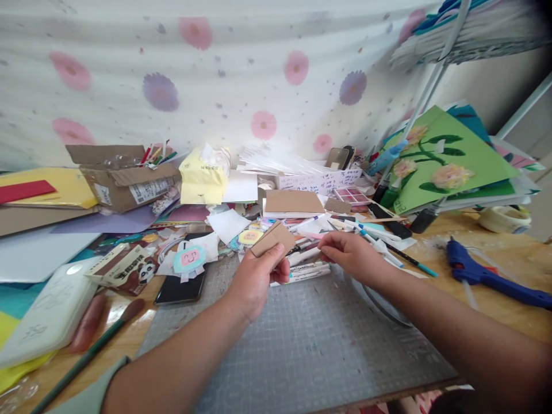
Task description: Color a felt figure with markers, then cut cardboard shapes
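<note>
My left hand is closed on small brown cardboard pieces, thumb on top, above the cutting mat. To its right, my right hand has thumb and fingers drawn together over a heap of markers. A pale pink strip shows by its fingertips, and I cannot tell whether it is gripped. Just beyond the left hand lie a yellow paper cutout with a drawn face and paper scraps. A blue and pink face cutout rests on a black phone.
A blue glue gun and a tape roll lie at the right. On the left are a white device, a brush and a panda box. A cardboard box and green flower artwork stand behind.
</note>
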`<state>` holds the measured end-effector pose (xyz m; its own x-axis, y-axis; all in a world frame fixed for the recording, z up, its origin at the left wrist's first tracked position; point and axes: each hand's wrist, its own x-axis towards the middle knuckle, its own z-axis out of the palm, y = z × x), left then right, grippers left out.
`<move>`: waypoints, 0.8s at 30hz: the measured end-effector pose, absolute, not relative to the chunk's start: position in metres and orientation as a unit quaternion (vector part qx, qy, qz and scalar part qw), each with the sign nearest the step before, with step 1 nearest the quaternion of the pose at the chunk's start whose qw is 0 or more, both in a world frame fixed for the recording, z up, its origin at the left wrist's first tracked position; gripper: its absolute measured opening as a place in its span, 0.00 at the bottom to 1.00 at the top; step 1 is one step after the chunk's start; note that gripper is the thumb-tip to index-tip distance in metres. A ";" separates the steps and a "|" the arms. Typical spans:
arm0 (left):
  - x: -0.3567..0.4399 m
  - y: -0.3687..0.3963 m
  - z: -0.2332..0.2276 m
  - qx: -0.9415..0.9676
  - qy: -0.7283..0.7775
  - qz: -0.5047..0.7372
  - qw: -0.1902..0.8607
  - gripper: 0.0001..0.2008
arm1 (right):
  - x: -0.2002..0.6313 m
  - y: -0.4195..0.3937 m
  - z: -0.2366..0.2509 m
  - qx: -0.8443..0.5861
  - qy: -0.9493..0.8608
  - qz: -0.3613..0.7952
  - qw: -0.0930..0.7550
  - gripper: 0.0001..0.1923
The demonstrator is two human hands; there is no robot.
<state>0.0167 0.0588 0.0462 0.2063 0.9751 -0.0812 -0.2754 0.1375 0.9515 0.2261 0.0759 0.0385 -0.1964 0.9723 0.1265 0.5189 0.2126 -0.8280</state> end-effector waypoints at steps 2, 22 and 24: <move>0.017 0.058 0.047 0.440 0.394 0.486 0.643 0.13 | 0.220 0.072 0.043 -0.511 -0.678 0.393 0.352 0.05; 0.019 0.039 0.054 0.464 0.323 0.374 0.736 0.14 | 0.215 -0.028 0.065 -0.434 -0.572 0.633 0.290 0.09; 0.020 0.038 0.054 0.479 0.329 0.351 0.734 0.16 | 0.224 -0.051 0.060 -0.431 -0.644 0.600 0.199 0.07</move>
<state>0.0196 0.0376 0.0538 0.5369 0.8308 -0.1469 -0.2006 0.2948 0.9343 0.2245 -0.0513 0.0600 -0.5487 0.7940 -0.2618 0.3165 -0.0926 -0.9441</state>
